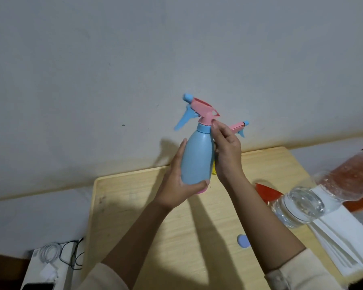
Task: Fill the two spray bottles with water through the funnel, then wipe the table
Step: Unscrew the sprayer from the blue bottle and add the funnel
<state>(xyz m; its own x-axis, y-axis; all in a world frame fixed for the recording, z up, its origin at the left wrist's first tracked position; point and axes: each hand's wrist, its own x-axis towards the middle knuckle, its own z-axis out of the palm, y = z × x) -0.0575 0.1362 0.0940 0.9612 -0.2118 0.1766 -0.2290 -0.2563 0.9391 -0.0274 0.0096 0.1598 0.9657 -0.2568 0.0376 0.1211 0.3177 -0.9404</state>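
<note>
Right now the pale blue plastic spray bottle (197,158), with its pink trigger head and blue nozzle, is up in the air above the light wooden bench (134,206), close to upright, with the nozzle pointing to your left. Your left grip (176,185) wraps the lower part of the bottle, thumb across the front near the pink base and fingers up the far side. Your right grip (226,155) is at the neck, with its fingers (214,124) curled against the pink collar and the bottle's shoulder; your thumb is hidden, so you cannot tell how firmly it pinches.

Just behind your right grip stands the yellow spray bottle (214,171), mostly hidden; its pink head with a blue tip pokes out to the right. Past your right forearm an orange-red funnel (266,192) lies on the bench, partly covered. Beside it, at the bench's right side, is a clear plastic water bottle (298,206) with water in it, over a stack of white folded sheets (344,237). A small round blue cap (243,241) lies on the bench near your right forearm.
</note>
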